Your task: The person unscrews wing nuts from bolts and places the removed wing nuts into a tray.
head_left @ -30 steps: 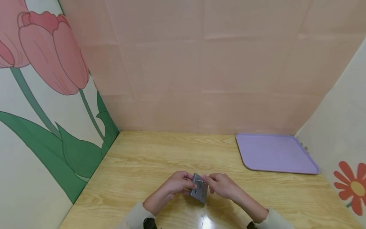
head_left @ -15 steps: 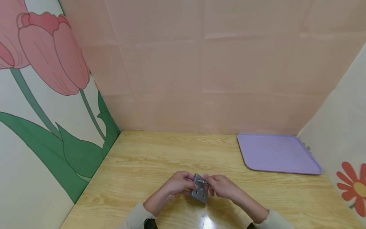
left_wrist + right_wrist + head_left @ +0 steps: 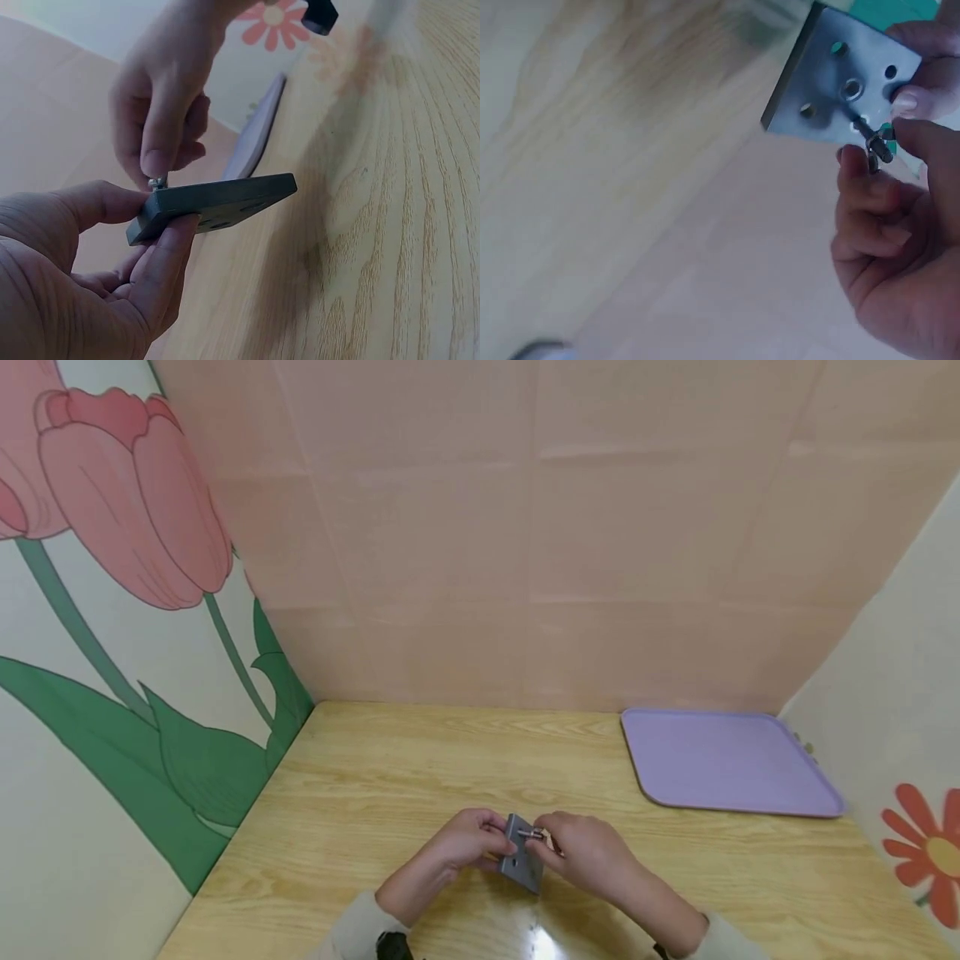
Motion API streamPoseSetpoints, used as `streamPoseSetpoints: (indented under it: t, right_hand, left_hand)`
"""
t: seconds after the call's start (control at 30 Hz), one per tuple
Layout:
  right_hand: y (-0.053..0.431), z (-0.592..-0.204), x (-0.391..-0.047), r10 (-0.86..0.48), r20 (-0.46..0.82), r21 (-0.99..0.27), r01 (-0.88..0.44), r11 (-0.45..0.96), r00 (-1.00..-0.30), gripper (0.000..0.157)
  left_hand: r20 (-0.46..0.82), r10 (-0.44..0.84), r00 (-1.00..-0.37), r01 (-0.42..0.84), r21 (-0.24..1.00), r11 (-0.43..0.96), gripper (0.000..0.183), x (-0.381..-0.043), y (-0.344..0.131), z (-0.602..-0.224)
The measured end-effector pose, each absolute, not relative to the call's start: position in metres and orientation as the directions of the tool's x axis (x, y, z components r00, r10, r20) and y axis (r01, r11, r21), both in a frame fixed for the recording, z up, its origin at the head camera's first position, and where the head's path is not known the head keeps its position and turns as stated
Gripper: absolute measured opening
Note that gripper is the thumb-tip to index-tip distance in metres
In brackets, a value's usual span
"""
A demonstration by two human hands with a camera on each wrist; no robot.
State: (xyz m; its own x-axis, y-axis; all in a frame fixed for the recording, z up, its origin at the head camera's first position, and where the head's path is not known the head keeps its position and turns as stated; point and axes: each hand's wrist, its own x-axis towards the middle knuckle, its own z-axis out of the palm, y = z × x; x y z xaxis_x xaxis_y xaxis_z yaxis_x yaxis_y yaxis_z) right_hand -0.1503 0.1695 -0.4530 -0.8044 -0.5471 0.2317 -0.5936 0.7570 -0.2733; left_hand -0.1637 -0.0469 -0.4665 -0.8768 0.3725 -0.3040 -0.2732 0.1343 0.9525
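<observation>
Centrally, from my remote post, I see a person's left hand (image 3: 465, 839) and right hand (image 3: 592, 858) meeting over a pale wood-grain table (image 3: 360, 793), near its front edge. Between them is a square grey metal-looking plate (image 3: 525, 870) pierced with round holes, tilted up so that one broad face turns toward the right hand.

The left hand's grip is closed firmly on one side of the plate, thumb and fingers pressing it. On the right wrist view I find a silvery threaded bolt (image 3: 884, 153) sticking out from the plate's face, near the corner closest to the left fingers. A small silvery wing nut (image 3: 875, 141) sits on the bolt, standing away from the plate. The right hand's grip is narrowed to a pinch there, the thumb against one wing and a fingertip at the other; its remaining fingers curl inward.

At the table's far right, well apart from the hands, lies a flat lavender tray (image 3: 731, 760) with rounded corners. Behind rises a creased pinkish-beige sheet (image 3: 525, 543). Pink tulips (image 3: 142, 510) decorate the left wall, and a red-orange flower (image 3: 941, 853) the right.
</observation>
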Motion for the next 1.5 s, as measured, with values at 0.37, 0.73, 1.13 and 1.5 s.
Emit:
streamPoseSetpoints:
  t: [0.37, 0.73, 1.13, 1.5]
  right_hand:
    - [0.175, -0.462, -0.154, -0.723, 0.523, 0.218, -0.749, 0.626, -0.451, 0.023]
    - [0.170, -0.452, -0.151, -0.388, 0.148, -0.553, -0.402, 0.730, -0.910, 0.041]
    - [0.174, -0.447, -0.151, -0.405, -0.093, -0.727, -0.216, 0.652, -0.910, 0.048]
    - [0.174, -0.455, -0.151, -0.548, 0.273, -0.248, -0.609, 0.754, -0.790, 0.025]
  left_hand:
    - [-0.301, 0.371, -0.879, -0.272, 0.954, 0.129, 0.026, -0.162, -0.046, -0.467]
    - [-0.308, 0.374, -0.875, -0.276, 0.951, 0.136, 0.025, -0.162, -0.046, -0.465]
    - [-0.322, 0.378, -0.868, -0.290, 0.947, 0.141, 0.024, -0.163, -0.046, -0.464]
    - [-0.298, 0.368, -0.881, -0.257, 0.954, 0.157, 0.026, -0.162, -0.046, -0.468]
